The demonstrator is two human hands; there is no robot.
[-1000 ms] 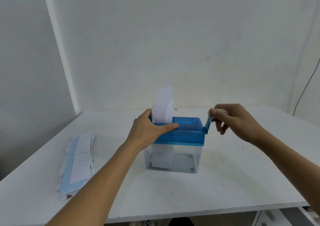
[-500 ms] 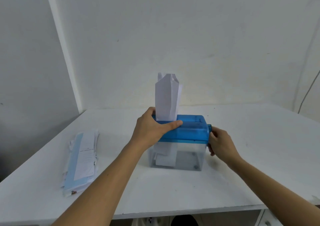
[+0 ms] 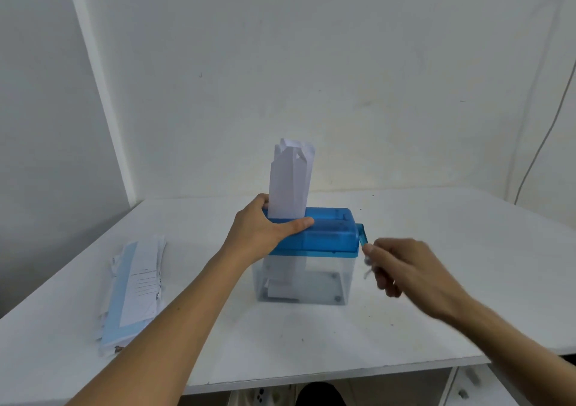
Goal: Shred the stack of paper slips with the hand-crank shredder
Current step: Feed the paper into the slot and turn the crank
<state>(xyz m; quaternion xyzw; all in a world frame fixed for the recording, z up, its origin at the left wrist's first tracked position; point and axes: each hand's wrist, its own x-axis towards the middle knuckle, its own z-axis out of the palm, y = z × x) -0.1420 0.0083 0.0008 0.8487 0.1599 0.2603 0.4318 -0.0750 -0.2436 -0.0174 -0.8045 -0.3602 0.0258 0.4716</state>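
here, we see a flat white tabletop (image 3: 436, 284) set in the corner of a room with bare off-white walls (image 3: 311, 78). a thin grey cable (image 3: 539, 143) runs down the wall at the far right. below the tabletop's near edge, the white front of a drawer unit (image 3: 467, 384) shows.

the small hand-crank shredder (image 3: 327, 237), a translucent blue plastic top on a clear plastic bin, stands upright near the middle of the tabletop. a tall folded strip of white paper (image 3: 290, 181) stands in the slot at the left end of the blue top, its upper end creased and uneven. inside the bin, under the slot, pale shredded paper (image 3: 280, 281) hangs down to the floor. the blue crank (image 3: 361, 234) sticks out from the right end of the top.

the left hand (image 3: 261, 231) grips the left end of the blue top, with the thumb along its front edge and the fingers (image 3: 261, 200) curled over the back. the right hand (image 3: 405, 268), blurred, has its fingers (image 3: 385, 284) curled round the pale knob at the crank's lower end. the stack of paper slips (image 3: 134, 287), white sheets on light blue ones, lies flat at the left of the tabletop, well apart from the shredder.
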